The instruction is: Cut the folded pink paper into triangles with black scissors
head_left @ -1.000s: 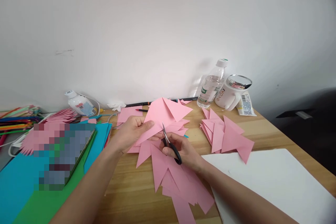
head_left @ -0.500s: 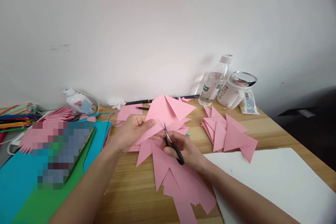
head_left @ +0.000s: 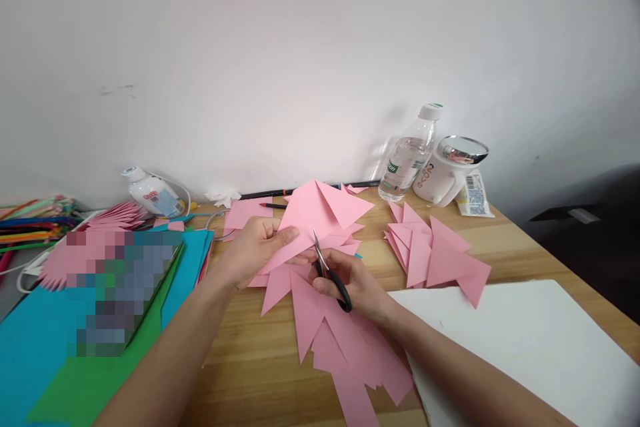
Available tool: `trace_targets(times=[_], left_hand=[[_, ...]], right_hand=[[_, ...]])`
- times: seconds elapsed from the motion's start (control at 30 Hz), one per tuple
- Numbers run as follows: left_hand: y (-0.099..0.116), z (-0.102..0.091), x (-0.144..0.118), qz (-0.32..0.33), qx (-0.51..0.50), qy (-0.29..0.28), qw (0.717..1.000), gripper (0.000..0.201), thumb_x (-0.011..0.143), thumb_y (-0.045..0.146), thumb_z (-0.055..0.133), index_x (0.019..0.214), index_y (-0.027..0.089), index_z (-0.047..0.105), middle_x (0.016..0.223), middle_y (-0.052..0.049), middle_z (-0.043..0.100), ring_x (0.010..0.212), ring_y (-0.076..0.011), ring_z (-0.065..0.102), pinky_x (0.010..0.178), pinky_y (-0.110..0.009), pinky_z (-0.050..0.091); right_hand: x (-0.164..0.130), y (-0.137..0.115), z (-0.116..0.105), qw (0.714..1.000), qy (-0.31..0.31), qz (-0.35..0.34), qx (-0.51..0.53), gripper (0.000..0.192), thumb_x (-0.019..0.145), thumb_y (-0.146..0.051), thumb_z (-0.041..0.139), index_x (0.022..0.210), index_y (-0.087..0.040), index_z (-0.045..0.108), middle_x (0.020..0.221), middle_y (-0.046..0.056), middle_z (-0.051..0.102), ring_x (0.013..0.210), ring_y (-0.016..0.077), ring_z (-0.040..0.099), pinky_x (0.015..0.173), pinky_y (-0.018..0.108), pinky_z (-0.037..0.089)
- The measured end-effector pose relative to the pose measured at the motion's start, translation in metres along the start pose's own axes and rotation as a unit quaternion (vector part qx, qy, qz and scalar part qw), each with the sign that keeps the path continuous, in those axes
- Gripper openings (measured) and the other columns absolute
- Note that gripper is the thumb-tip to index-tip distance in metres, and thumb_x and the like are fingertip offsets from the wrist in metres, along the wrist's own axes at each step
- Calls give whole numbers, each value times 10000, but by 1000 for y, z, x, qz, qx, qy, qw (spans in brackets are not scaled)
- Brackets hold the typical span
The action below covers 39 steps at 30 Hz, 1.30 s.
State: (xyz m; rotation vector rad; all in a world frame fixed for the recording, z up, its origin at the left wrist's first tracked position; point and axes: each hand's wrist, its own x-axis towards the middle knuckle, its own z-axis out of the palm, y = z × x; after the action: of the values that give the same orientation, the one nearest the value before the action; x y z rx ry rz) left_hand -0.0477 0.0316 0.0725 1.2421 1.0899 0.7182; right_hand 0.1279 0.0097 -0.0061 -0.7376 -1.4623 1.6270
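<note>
Pink folded sheet (head_left: pixel 320 210) pinched in our left hand (head_left: pixel 255 250), right hand (head_left: pixel 350 283) gripping scissors (head_left: pixel 327 270) that look barely into the edge, cut triangles (head_left: pixel 430 253) already stacked, loose sheets (head_left: pixel 345 347) left.

Two bare forearms come up from the bottom edge of the frame, one from lower left, one from lower right, and narrow toward the centre. No sleeve shows on either arm as far as the frame reaches. The left hand (head_left: pixel 253 250) and right hand (head_left: pixel 357 283) are ungloved. No ring, watch, bracelet or band shows on the fingers or wrists. The nails that can be seen look short and unpainted. Nothing else of the person is in view.
</note>
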Motion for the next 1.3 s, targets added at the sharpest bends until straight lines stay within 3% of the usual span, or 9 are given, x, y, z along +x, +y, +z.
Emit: trace_targets(times=[0.33, 0.7, 1.3], left_hand=[[2, 1, -1, 4, 10, 3, 1000, 248, 743, 345, 594, 788, 120, 689, 799, -81, 720, 767, -227, 673, 742, -350, 536], [0, -1, 0, -2, 8, 1, 1000, 260, 716, 389, 605, 770, 152, 696, 782, -53, 721, 772, -230, 671, 754, -349, 527], [-1, -2, -1, -3, -7, -2, 1000, 256, 719, 365, 611, 853, 160, 684, 825, -50, 719, 782, -226, 671, 762, -353, 530]], right_hand=[[0, 0, 0, 1000, -7, 7, 3, 280, 720, -339, 649, 900, -163, 527, 730, -6, 482, 668, 113, 438, 637, 252, 386], [1, 2, 1, 1000, 2, 3, 6, 235, 698, -330, 669, 731, -180, 490, 673, -30, 435, 618, 101, 403, 577, 233, 354], [1, 4, 1, 1000, 13, -9, -3, 234, 699, -333, 669, 722, -178, 495, 636, -38, 412, 565, 83, 386, 519, 214, 355]])
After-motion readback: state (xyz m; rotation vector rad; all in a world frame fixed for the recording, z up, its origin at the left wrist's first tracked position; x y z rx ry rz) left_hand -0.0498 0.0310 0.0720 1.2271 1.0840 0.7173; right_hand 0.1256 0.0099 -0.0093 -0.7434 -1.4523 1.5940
